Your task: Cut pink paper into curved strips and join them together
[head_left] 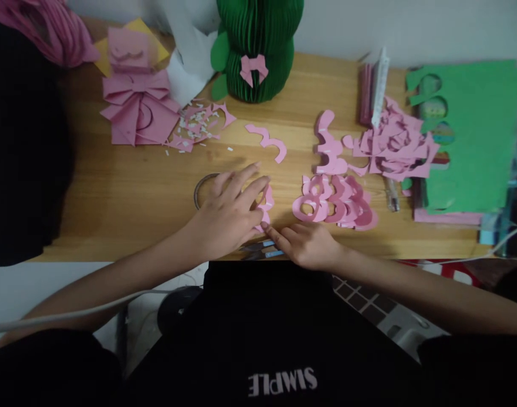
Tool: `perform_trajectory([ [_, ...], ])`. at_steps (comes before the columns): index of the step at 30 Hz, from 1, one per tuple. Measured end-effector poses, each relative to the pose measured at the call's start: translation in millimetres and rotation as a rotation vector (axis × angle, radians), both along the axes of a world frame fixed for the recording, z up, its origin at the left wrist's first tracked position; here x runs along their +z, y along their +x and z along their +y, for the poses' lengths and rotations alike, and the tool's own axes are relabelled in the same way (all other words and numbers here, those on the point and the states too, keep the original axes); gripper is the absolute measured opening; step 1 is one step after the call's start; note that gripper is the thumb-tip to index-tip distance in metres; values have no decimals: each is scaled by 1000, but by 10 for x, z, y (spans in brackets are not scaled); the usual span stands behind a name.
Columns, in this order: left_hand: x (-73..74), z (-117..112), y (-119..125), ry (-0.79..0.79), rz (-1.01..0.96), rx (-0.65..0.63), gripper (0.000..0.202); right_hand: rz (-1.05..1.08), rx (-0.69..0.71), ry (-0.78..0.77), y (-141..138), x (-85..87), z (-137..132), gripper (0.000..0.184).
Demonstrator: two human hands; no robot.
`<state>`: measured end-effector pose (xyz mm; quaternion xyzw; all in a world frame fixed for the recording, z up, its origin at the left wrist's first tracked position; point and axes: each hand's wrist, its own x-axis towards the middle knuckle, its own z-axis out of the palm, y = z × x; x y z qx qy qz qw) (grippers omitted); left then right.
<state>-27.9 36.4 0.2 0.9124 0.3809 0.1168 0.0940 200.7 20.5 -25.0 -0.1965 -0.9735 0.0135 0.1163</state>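
Observation:
My left hand (231, 212) lies flat on the wooden table (126, 198) with fingers stretched out, pressing a pink paper cut-out (267, 204) whose edge shows under the fingertips. My right hand (303, 243) rests at the table's front edge, its index finger pointing left and touching the lower corner of that same cut-out. A roll of tape (201, 189) lies partly hidden under my left hand. Scissors with blue handles (262, 250) peek out between both hands.
A stack of pink curved cut-outs (335, 200) lies right of my hands, with a lone pink piece (269, 141) behind. Pink scraps (394, 144), green sheets (474, 130), a green honeycomb paper figure (258, 48) and folded pink paper bows (137, 104) line the back.

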Motion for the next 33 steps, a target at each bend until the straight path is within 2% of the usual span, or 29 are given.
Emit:
perform_trajectory([
  [4, 27, 23, 7, -26, 11, -8, 17, 14, -19, 31, 63, -28, -63, 36],
  [8, 35, -61, 10, 51, 1, 4, 14, 90, -57, 72, 135, -64, -170, 31],
  [10, 0, -166, -4, 101, -66, 43, 29, 145, -96, 66, 197, -65, -226, 30],
  [12, -64, -273, -21, 138, -157, 200, 32, 219, -173, 72, 279, -53, -265, 29],
  [13, -100, -315, -24, 134, -167, 263, 26, 256, -236, 94, 324, -41, -274, 29],
  [14, -131, -345, -18, 125, -149, 269, 18, 290, -296, 108, 369, -26, -277, 29],
  [17, -178, -361, 80, 187, -37, 241, 30, 404, -489, 113, 479, 36, -260, 23],
  [21, -164, -270, 397, 278, -10, 252, 32, 550, -699, 91, 552, 87, -247, 20],
  [26, -127, -136, 720, 267, 31, 161, 21, 644, -773, 63, 624, 42, -299, 23],
  [30, -49, 15, 621, 160, 66, 65, 25, 709, -781, 47, 680, 5, -328, 22],
  [31, -34, 85, 562, 121, 82, 89, 27, 731, -786, 33, 680, 4, -327, 21],
  [33, -27, 264, 452, 140, 124, 209, 22, 767, -787, -11, 649, 16, -312, 19],
])
